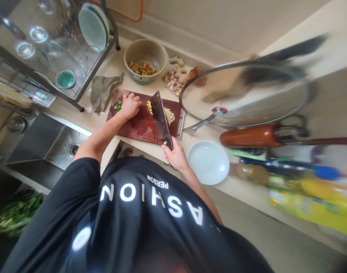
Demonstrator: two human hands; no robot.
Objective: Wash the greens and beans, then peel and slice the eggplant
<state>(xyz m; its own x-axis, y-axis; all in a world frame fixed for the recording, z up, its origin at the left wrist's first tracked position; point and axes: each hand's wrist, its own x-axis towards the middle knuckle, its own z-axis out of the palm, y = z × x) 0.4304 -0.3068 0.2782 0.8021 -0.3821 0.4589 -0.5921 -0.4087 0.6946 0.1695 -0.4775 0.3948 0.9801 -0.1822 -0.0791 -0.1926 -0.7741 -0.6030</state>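
Note:
My right hand (175,153) is wrapped round the handle of a cleaver (160,115). The broad dark blade stands over the board, with small yellow bits stuck near its handle. Finely chopped yellow pieces (149,107), like ginger, lie just left of the blade. To its right is a pile of chopped pale garlic (169,116). My left hand (130,106) rests on the reddish-brown cutting board (133,131), its fingers curled together; anything under them is hidden. Chopped greens (118,106) lie beside that hand, at the board's left end.
Behind the board are a colander (146,47) of cut vegetables, a grey cloth (105,91) and ginger roots (177,70). A white plate (207,163), a glass lid (247,94) and bottles are on the right. A sink (54,151) and dish rack (90,76) are left.

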